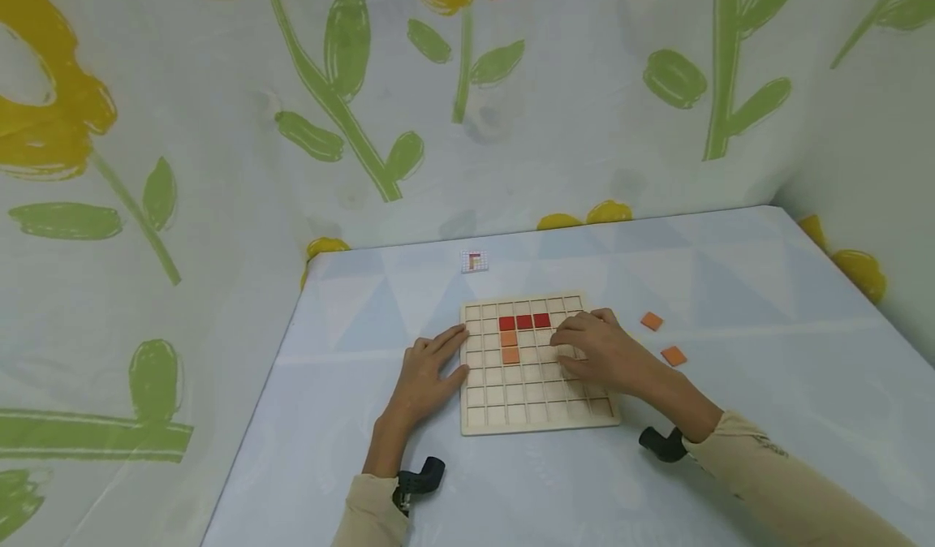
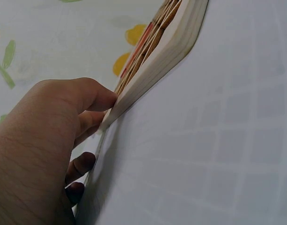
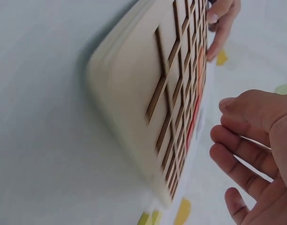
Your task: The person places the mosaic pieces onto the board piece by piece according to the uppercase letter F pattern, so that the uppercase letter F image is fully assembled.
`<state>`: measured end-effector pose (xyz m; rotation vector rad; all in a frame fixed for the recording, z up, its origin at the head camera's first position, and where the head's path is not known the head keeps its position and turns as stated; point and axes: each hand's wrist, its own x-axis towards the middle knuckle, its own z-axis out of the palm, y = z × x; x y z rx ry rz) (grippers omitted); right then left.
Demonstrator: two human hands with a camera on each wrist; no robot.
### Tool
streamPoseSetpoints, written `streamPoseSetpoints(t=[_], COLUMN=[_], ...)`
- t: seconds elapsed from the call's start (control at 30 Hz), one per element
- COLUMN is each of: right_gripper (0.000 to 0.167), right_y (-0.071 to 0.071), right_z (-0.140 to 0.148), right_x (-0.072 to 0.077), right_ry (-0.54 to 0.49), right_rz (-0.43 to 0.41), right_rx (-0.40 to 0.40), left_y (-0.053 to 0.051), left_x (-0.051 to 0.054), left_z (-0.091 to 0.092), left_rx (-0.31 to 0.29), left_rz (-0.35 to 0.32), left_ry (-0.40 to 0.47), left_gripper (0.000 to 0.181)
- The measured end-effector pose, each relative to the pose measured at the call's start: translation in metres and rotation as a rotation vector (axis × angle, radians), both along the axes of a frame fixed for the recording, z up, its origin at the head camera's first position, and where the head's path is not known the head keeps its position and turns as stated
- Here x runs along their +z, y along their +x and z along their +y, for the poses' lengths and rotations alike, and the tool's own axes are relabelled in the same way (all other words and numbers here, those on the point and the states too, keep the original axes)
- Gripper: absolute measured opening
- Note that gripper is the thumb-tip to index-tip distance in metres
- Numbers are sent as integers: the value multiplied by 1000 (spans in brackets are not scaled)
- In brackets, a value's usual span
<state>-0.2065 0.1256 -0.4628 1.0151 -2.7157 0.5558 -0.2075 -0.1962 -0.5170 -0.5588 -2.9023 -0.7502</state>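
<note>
A wooden grid board lies flat on the table. In its upper part, three red square tiles form a row, and two orange tiles run down below the leftmost red one. My left hand touches the board's left edge with thumb and fingertips, its fingers mostly straight. Over the board's right side hovers my right hand, fingers loosely bent and spread apart. The right wrist view shows nothing between the fingers of that hand, which are off the board.
Two loose orange tiles, one farther back and one nearer, lie right of the board. Behind the board is a small pattern card. The pale table meets flower-printed fabric at its back edge.
</note>
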Motion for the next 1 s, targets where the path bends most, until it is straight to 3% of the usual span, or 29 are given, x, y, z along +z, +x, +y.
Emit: streamPoseSetpoints(t=[0.33,0.67,1.0], right_gripper=[21,22,21], right_y=[8,13,18], right_z=[35,73,101], right_x=[-1,-3,-8], right_ry=[-39,44,37], right_rz=[-1,-64,-50], right_rx=[-52,-170,-202], left_y=[1,2,2], left_x=[0,0,2], left_z=[-1,1,1], left_rx=[-2,5,-8], left_rz=[9,-4,-6], left_ry=[2,18,32], left_gripper=[57,57,57])
